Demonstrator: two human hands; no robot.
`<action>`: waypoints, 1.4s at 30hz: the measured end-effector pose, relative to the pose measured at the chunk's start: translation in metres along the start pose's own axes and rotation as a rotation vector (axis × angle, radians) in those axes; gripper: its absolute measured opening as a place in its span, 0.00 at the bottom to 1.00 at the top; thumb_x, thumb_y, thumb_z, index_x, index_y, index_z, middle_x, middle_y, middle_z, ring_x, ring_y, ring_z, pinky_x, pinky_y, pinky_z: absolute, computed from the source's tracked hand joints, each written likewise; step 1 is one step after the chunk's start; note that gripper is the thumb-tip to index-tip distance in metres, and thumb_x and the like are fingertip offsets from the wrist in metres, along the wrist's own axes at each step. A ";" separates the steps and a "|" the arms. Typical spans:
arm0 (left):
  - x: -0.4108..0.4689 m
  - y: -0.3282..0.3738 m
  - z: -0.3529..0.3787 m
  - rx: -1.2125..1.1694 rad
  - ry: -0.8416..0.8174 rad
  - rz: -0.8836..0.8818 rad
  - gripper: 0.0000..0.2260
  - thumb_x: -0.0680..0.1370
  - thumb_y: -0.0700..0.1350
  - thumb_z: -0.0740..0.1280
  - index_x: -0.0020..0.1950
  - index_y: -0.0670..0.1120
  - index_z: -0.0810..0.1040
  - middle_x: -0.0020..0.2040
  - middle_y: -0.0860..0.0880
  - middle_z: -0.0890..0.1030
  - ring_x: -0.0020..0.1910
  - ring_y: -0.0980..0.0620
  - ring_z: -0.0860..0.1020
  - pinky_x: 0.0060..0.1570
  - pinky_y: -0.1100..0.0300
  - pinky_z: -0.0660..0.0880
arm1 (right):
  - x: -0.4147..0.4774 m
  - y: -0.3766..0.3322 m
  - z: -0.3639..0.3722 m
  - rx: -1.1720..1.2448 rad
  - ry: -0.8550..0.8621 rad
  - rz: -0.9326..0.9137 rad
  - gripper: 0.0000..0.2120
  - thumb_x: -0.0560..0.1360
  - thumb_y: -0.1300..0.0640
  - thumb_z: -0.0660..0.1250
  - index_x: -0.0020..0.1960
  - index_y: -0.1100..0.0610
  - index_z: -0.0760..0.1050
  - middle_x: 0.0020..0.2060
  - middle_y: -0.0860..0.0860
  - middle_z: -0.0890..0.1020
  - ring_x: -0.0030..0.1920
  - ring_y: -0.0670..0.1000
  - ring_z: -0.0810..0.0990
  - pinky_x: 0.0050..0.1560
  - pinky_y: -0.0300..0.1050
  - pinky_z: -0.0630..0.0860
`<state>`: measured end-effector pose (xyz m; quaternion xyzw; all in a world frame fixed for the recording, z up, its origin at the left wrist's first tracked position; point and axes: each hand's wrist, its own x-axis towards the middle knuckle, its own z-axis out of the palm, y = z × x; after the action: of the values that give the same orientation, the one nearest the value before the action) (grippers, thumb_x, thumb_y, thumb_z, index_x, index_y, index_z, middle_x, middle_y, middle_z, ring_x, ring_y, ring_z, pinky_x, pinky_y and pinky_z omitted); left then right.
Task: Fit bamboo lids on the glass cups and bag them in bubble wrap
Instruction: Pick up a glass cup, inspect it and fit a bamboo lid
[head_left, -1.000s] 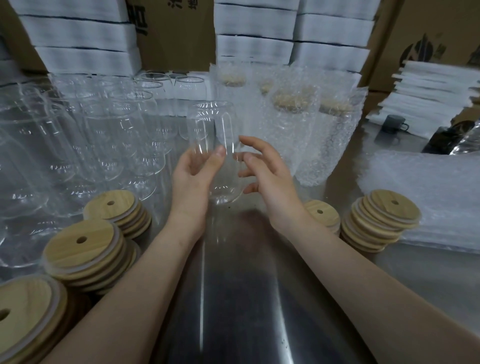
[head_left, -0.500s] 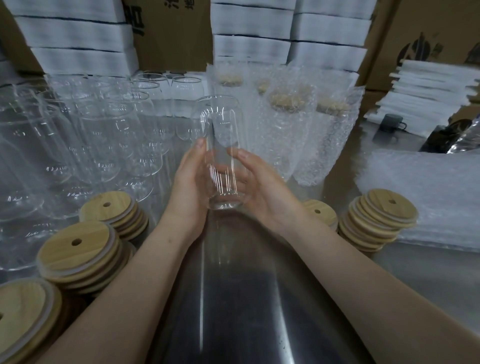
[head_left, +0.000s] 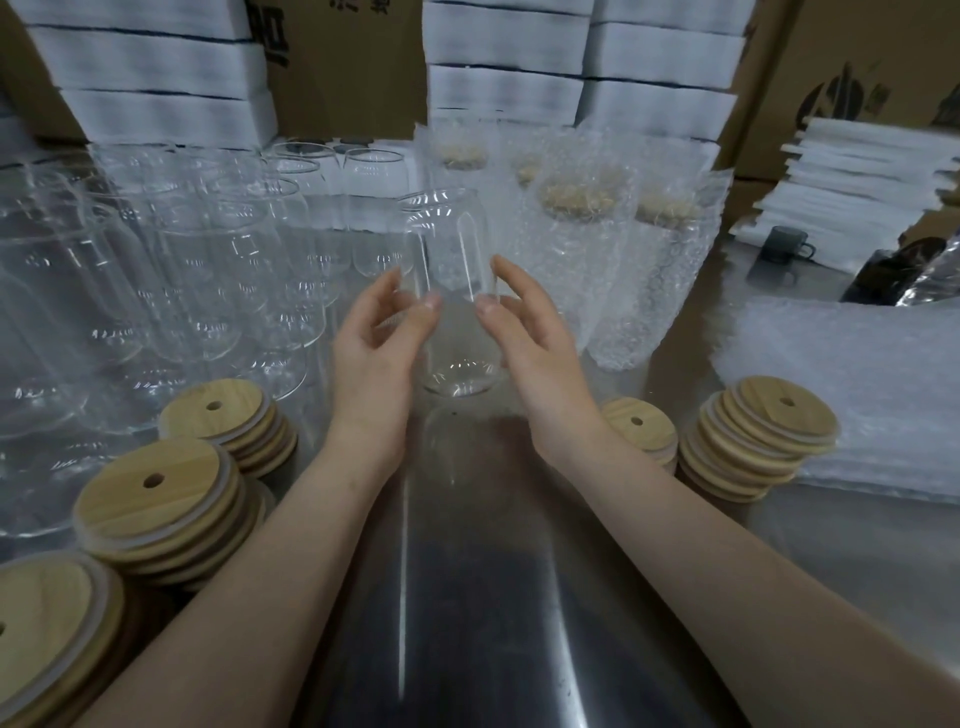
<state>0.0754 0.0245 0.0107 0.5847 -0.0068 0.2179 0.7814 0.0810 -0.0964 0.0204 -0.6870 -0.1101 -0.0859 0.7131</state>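
1. Head view: one cup (head_left: 452, 270) is dead centre of the frame, upright, no lid on it. Its base is on or just above the table (head_left: 493, 597), can't tell which.
2. Left hand (head_left: 379, 338) and right hand (head_left: 535, 338) flank it, thumbs on the near wall and fingers curled round the sides. It's a light hold, I'd guess just steadying it mouth-up for a lid.
3. Lids (head_left: 156, 493) are stacked lower left, with a second stack (head_left: 769, 421) at right, so either hand can grab one.
4. Bare cups (head_left: 182, 249) crowd the left; bagged cups (head_left: 587, 249) stand just behind, centre-right.
5. Wrap bags (head_left: 857, 374) are piled at the right edge, handy for bagging afterwards.
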 end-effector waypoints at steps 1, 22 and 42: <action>-0.001 0.000 0.000 0.023 -0.018 -0.022 0.26 0.73 0.50 0.73 0.70 0.47 0.74 0.56 0.53 0.78 0.57 0.57 0.77 0.57 0.59 0.75 | -0.001 -0.001 0.000 -0.008 -0.015 -0.019 0.18 0.78 0.53 0.67 0.66 0.40 0.73 0.63 0.53 0.77 0.64 0.49 0.76 0.67 0.47 0.71; -0.001 0.009 0.000 -0.270 -0.189 -0.221 0.17 0.82 0.48 0.60 0.64 0.39 0.75 0.52 0.44 0.82 0.51 0.45 0.81 0.53 0.44 0.78 | 0.004 0.001 -0.006 0.331 -0.179 0.262 0.16 0.77 0.54 0.68 0.63 0.57 0.73 0.56 0.57 0.83 0.56 0.58 0.83 0.62 0.60 0.76; -0.006 -0.004 0.007 0.103 -0.137 0.161 0.34 0.62 0.41 0.78 0.66 0.49 0.68 0.62 0.52 0.76 0.67 0.55 0.74 0.71 0.49 0.69 | 0.009 -0.006 -0.012 0.151 -0.130 -0.013 0.19 0.68 0.55 0.59 0.57 0.51 0.77 0.56 0.50 0.82 0.65 0.49 0.76 0.72 0.54 0.66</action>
<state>0.0732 0.0157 0.0081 0.6351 -0.0960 0.2394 0.7281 0.0879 -0.1081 0.0284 -0.6347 -0.1670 -0.0372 0.7536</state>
